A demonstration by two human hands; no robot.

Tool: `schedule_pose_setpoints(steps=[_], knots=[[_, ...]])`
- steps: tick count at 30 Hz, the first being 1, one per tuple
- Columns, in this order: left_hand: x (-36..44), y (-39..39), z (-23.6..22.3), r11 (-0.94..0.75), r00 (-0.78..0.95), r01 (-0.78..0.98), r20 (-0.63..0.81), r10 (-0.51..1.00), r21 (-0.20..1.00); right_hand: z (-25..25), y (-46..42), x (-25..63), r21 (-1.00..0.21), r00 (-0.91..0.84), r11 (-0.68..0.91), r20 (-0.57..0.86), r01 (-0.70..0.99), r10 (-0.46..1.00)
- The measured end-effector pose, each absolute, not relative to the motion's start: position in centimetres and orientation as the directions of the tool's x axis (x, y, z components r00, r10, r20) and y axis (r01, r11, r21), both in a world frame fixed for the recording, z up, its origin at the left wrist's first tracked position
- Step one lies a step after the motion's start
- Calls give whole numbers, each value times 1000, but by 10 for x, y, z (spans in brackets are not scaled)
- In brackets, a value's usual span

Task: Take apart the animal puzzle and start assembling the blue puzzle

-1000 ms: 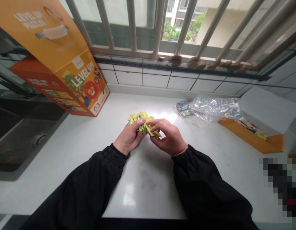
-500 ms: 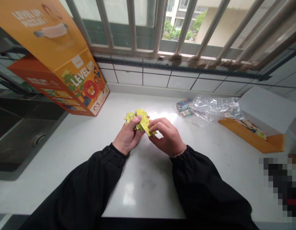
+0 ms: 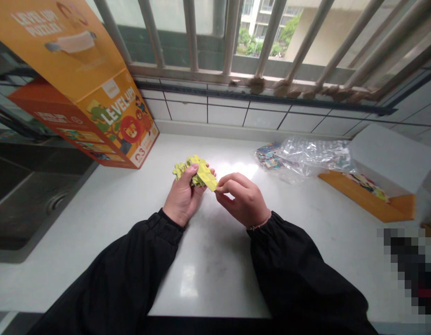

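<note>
Over the counter, my left hand (image 3: 183, 197) is closed around a loose stack of yellow-green puzzle pieces (image 3: 182, 168), its thumb pressing on top. One flat yellow puzzle piece (image 3: 207, 177) sticks out of the stack to the right. My right hand (image 3: 241, 197) pinches that piece's lower right corner between thumb and fingertips. The fingers under the stack are mostly hidden.
An orange puzzle box (image 3: 114, 121) with its lid raised stands at the back left, beside a dark sink (image 3: 30, 200). Toward the back right lie a clear plastic bag (image 3: 315, 153) with puzzle pieces and an open orange-and-white box (image 3: 367, 195). Window bars (image 3: 191, 37) rise behind the counter (image 3: 215, 265).
My left hand has shifted slightly left with the stack. My right fingers, earlier lying over the protruding piece, now pinch only its corner, and more of its yellow face shows.
</note>
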State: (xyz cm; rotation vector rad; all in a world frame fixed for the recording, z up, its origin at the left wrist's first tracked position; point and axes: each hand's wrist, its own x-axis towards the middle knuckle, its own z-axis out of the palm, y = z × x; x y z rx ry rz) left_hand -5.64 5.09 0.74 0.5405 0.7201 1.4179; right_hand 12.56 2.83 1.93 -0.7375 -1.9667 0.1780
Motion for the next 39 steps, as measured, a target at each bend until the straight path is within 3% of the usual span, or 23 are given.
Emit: schedule_pose_setpoints(steps=[13,24,31,39], knots=[[-59,49,11,163,143,-677,-89,986,718,22,26,123,-426,-414,798,692,426,591],[-58,49,15,135,121,-696,-70,990,705,29,22,124,-474,-220,780,778,409,589],[-57,47,11,220,204,-699,-105,973,680,26,21,130,-504,35,721,830,476,557],[-54,45,6,303,310,-636,-125,942,709,17,33,131,-475,-331,750,692,461,642]])
